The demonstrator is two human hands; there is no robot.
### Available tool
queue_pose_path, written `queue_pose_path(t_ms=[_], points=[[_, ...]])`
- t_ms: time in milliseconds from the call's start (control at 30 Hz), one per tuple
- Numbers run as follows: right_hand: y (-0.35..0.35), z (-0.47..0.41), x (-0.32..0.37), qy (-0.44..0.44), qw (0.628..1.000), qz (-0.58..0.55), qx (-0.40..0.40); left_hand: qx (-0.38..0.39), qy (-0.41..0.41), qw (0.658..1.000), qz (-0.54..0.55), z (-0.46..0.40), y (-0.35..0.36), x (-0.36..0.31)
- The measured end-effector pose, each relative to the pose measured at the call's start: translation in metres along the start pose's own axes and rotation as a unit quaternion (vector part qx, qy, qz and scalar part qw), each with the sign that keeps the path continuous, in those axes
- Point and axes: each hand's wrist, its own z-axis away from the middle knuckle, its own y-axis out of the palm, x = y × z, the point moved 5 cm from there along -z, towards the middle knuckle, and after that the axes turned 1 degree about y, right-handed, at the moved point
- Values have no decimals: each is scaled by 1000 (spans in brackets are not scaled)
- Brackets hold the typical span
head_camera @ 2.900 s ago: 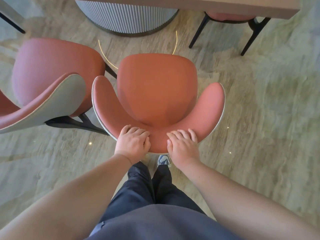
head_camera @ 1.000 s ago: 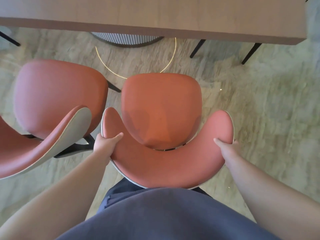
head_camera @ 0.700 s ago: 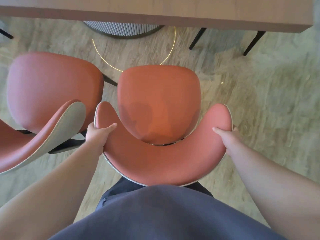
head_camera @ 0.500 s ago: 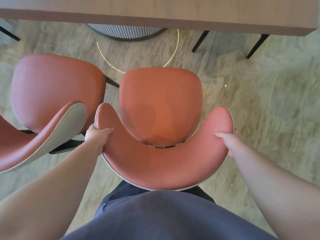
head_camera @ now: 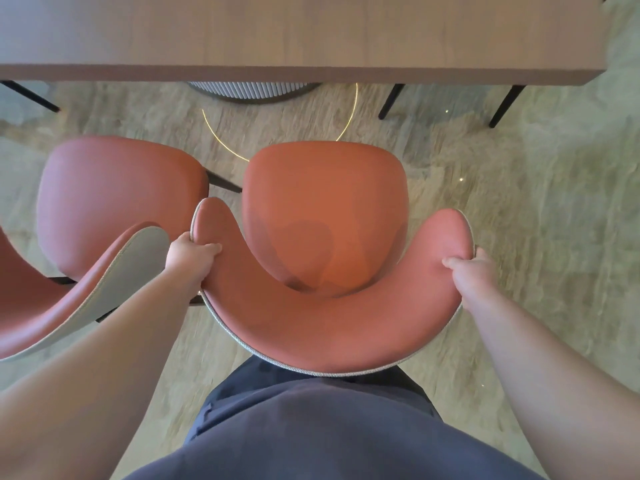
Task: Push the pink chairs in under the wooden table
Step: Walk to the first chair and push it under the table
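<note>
A pink chair [head_camera: 322,209] with a curved wrap-around backrest stands directly in front of me, its seat facing the wooden table [head_camera: 298,32] along the top of the view. My left hand [head_camera: 188,258] grips the left wing of the backrest, thumb over the top. My right hand [head_camera: 469,270] grips the right wing the same way. The front of the seat stands short of the table edge, with a strip of floor between them. A second pink chair [head_camera: 114,195] stands to the left, its grey-backed wing close to my left hand.
Under the table are a ribbed round pedestal base [head_camera: 254,90] and the black legs of another chair [head_camera: 502,105] at the right. One black leg [head_camera: 31,95] shows at far left. Marbled floor stretches to the right.
My hands moved from the middle of the backrest to its two wings. The chair and I have come closer to the table, which now fills more of the top.
</note>
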Motion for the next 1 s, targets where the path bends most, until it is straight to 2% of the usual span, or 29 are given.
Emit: queue_pose_path(t_ms=[367,767,1000], points=[[-26,-41,56,-7,999,-26,-18,15,40,999,-5,-31,29,-97],[-6,-89,141,2,999,1,-40,20,45,999,6,-97,42,-178],[12,-122,188,-9,1000,-6,-25,0,32,999,22,-125,47,-204]])
